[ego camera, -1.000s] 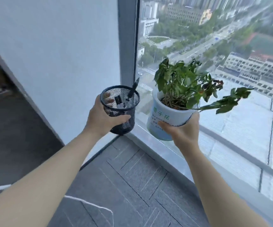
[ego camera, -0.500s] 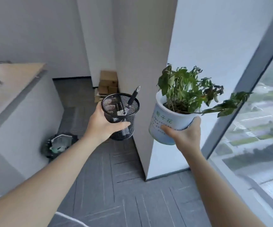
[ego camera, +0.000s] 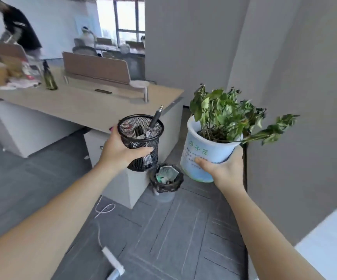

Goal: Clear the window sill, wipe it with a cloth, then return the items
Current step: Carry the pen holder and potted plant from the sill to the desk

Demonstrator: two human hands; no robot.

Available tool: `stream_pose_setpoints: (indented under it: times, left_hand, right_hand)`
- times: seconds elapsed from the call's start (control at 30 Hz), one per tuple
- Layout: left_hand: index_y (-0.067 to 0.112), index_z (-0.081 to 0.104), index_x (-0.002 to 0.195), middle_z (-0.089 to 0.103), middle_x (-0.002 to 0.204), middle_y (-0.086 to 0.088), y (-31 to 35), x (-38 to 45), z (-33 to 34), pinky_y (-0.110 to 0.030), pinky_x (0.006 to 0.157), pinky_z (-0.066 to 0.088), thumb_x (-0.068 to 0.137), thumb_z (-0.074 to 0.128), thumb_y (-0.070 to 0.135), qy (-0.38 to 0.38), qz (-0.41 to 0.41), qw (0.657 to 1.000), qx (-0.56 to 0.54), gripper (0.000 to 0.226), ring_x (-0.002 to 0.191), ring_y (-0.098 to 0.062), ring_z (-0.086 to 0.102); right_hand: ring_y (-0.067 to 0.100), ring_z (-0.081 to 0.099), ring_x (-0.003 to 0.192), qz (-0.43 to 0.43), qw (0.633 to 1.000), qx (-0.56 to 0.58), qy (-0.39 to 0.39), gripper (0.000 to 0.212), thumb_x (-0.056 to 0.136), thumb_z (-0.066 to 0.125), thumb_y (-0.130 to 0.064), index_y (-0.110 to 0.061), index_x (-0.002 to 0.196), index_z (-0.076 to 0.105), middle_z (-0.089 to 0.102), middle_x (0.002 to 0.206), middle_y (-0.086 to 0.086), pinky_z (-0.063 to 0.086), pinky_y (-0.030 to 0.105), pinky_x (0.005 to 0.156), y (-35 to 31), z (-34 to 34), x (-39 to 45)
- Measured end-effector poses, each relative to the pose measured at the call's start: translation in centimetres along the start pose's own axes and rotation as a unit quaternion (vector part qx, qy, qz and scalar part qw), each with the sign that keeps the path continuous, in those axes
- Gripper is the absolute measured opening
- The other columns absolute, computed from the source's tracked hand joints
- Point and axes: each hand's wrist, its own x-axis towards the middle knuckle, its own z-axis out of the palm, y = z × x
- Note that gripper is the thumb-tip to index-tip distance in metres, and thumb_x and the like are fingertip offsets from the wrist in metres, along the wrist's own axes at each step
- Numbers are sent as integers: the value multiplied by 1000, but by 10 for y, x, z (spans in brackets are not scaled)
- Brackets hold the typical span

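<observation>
My left hand [ego camera: 121, 152] grips a black mesh pen holder [ego camera: 141, 138] with a few pens standing in it, held upright in the air at chest height. My right hand [ego camera: 224, 168] holds a white and pale blue plant pot [ego camera: 200, 152] from below and behind; green leafy stems [ego camera: 228, 116] spill over its right side. Both items hang in mid-air in front of the near corner of a wooden desk [ego camera: 78, 106]. The window sill is out of view.
A lined waste bin [ego camera: 166, 181] with rubbish stands on the grey carpet below my hands. The desk carries a dark bottle [ego camera: 50, 77], a divider panel [ego camera: 97, 69] and clutter at left. A person stands at far left. A white cable [ego camera: 103, 215] lies on the floor. Grey walls rise at right.
The view has swung left from the window and pillar toward the desk. Both hands kept their hold on the pen holder and the plant pot, carrying them along.
</observation>
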Motion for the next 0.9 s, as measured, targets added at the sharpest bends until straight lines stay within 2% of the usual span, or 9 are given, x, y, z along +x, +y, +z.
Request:
stream_pose_setpoints:
  times: [0.07, 0.17, 0.33, 0.43, 0.5, 0.6, 0.73, 0.9]
  left_hand:
    - [16, 48, 104, 62, 113, 0, -10, 5, -23, -43, 103, 42, 27, 73, 47, 32, -12, 999, 2, 87, 110, -21, 57]
    - [26, 43, 104, 58, 108, 4, -23, 10, -58, -35, 100, 41, 25, 70, 46, 65, -34, 997, 4, 85, 109, -19, 55]
    - [13, 47, 115, 62, 117, -3, -62, 38, -131, -44, 102, 42, 27, 74, 45, 96, -37, 995, 13, 98, 110, -20, 57]
    - [18, 46, 111, 59, 106, 7, -85, 64, -179, -31, 95, 41, 27, 73, 45, 120, -43, 992, 16, 92, 104, -15, 54]
    - [24, 43, 105, 55, 95, 18, -101, 87, -214, -28, 89, 39, 35, 77, 34, 121, -39, 992, 16, 79, 100, -13, 52]
    - [26, 41, 103, 50, 91, 24, -126, 127, -268, -28, 88, 38, 43, 75, 27, 118, -40, 992, 15, 70, 100, -13, 51]
    - [24, 43, 108, 55, 98, 13, -154, 174, -328, -30, 93, 40, 42, 76, 29, 115, -45, 992, 29, 74, 105, -16, 52]
    - [18, 44, 112, 53, 106, 5, -177, 224, -371, -30, 91, 38, 49, 83, 25, 115, -46, 992, 24, 74, 105, -16, 50]
  right_hand:
    - [14, 51, 97, 1, 1000, 5, -22, 76, 54, 87, -12, -8, 114, 40, 49, 105, -1, 43, 24, 76, -5, 26, 6]
    - [10, 50, 88, 1, 998, 9, -62, 73, 56, 86, -13, -8, 111, 39, 48, 95, -7, 42, 9, 62, -9, 69, 14]
    - [13, 48, 93, 6, 995, 13, -100, 75, 57, 85, -13, -5, 115, 39, 46, 103, 0, 39, 13, 61, -17, 160, 23]
    - [9, 49, 82, 8, 993, 17, -117, 69, 58, 85, -11, -10, 109, 38, 47, 93, -6, 40, 13, 61, -24, 231, 28]
    - [1, 49, 78, 7, 992, 32, -124, 67, 58, 85, -8, -15, 103, 36, 45, 86, -16, 43, 9, 62, -32, 282, 34]
    - [1, 50, 79, 14, 991, 49, -126, 68, 58, 84, -8, -15, 107, 37, 44, 87, -21, 43, 23, 76, -47, 357, 45]
    - [9, 52, 82, 18, 991, 62, -116, 68, 58, 85, -8, -15, 104, 36, 49, 91, -10, 44, 22, 70, -64, 432, 60]
    - [19, 56, 95, 2, 992, 49, -115, 70, 54, 87, -12, -11, 107, 41, 54, 106, 3, 51, 35, 81, -70, 492, 86]
